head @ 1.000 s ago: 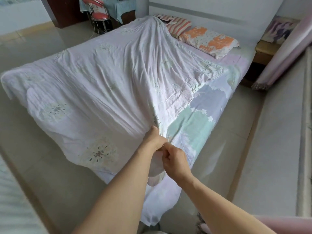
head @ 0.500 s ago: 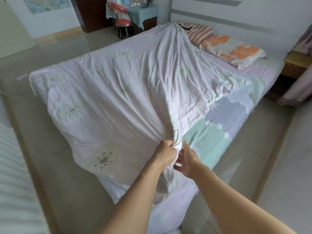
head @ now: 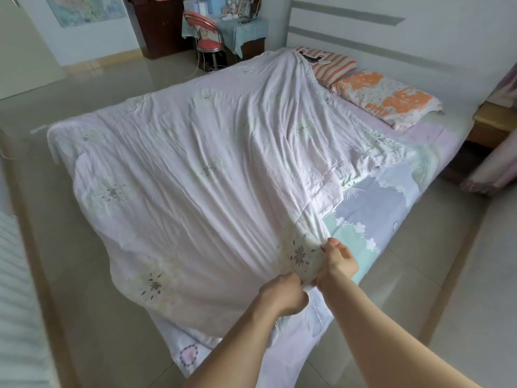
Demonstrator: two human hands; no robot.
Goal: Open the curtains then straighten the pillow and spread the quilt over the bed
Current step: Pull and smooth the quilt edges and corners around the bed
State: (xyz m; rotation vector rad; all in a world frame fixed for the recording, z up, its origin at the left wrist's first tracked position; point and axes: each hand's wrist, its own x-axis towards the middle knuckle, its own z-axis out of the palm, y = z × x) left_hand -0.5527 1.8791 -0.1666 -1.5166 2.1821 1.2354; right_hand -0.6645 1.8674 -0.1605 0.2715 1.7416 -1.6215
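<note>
Both hands are working at the foot corner of the bed (head: 397,219), and the grip is changing from a moment ago: half a second back the right hand was hovering open beside the bunched edge, and now the right hand (head: 337,261) is pinching the quilt (head: 195,169) between thumb and fingers just above the left hand (head: 282,296), which is still clenching a fistful of the same hem. Between the two sets of fingers the gathered fold is opening out, so the printed flower that was hidden in the bunch is now lying flat. Beyond the fingertips the quilt is covering most of the mattress, but to the right of the right hand a wide strip of patterned sheet (head: 375,208) is still showing bare. The pillow (head: 389,100) is lying far past the fingers at the headboard end. Judging by this, the spreading is well under way, and the corner likely needs drawing rightward.
</note>
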